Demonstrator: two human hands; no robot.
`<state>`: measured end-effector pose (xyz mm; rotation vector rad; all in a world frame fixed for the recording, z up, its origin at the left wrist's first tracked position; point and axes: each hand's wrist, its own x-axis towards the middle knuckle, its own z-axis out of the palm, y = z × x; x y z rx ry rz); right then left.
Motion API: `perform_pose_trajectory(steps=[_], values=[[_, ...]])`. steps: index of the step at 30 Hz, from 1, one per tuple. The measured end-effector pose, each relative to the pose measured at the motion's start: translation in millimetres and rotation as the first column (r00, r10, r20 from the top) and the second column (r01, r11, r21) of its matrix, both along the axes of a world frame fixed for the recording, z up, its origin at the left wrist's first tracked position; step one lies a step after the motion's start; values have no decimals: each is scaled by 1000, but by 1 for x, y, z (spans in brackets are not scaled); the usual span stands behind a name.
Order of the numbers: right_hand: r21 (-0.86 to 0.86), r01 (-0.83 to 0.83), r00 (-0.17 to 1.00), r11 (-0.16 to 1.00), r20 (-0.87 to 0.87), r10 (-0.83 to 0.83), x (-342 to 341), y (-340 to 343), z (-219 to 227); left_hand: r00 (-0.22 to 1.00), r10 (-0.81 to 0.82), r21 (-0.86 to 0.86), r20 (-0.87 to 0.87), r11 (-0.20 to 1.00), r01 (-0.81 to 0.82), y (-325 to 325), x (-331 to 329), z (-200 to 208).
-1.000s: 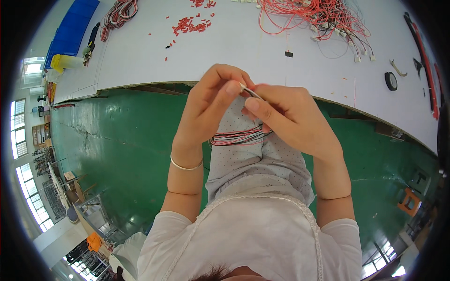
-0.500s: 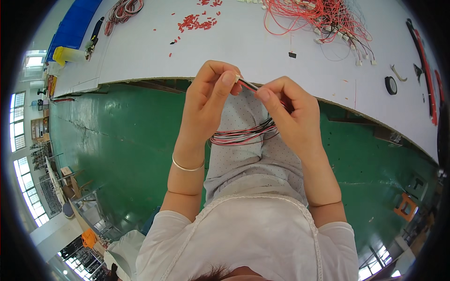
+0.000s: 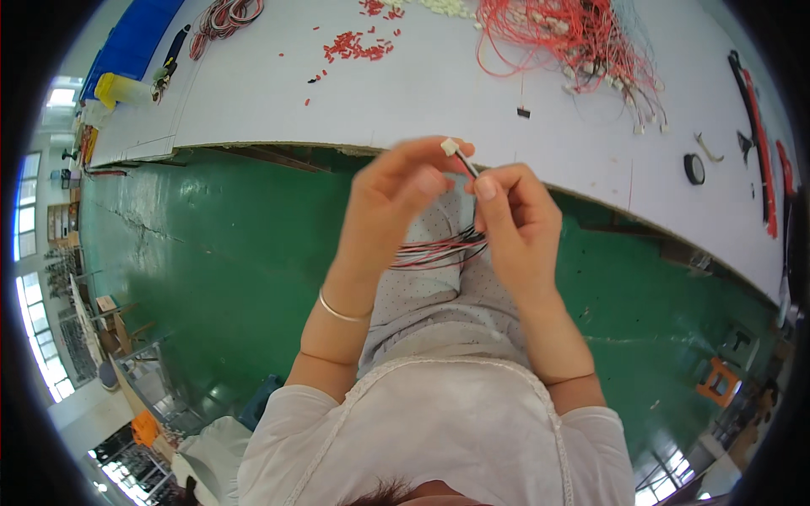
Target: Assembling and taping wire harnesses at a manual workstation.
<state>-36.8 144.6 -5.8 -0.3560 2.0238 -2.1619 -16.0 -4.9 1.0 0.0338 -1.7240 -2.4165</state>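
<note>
My right hand (image 3: 521, 228) pinches a cable of black, red and white wires (image 3: 466, 164) between thumb and forefinger. Its end carries a small cream plug connector (image 3: 450, 147), which points up and left. My left hand (image 3: 381, 207) is slightly blurred, its thumb apart from its fingers. The left fingertips lie close behind the connector; whether they touch it I cannot tell. Below the hands, a bundle of long red, black and white wires (image 3: 434, 251) hangs across my lap.
On the white table (image 3: 253, 101) lie scattered small red pieces (image 3: 359, 46), a tangle of red wires with white connectors (image 3: 574, 42), a coiled cable (image 3: 224, 21) and a black tape roll (image 3: 693, 169). A blue bin (image 3: 131, 46) stands far left. The table's edge runs just beyond my hands.
My left thumb has come off the connector and the left fingers have spread. Both hands are closer together, and the connector has shifted a little to the right, held by the right hand.
</note>
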Motion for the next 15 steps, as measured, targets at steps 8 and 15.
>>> perform_pose_trajectory(steps=[8, 15], values=[[137, -209, 978, 968, 33, 206, -5, -9, -12, 973, 138, 212, 187, 961, -177, -9, 18, -27], [608, -22, 902, 793, -330, 278, -133, -52, -3, 964, 223, 358, 145, 897, -261, -54, 18, -34]])
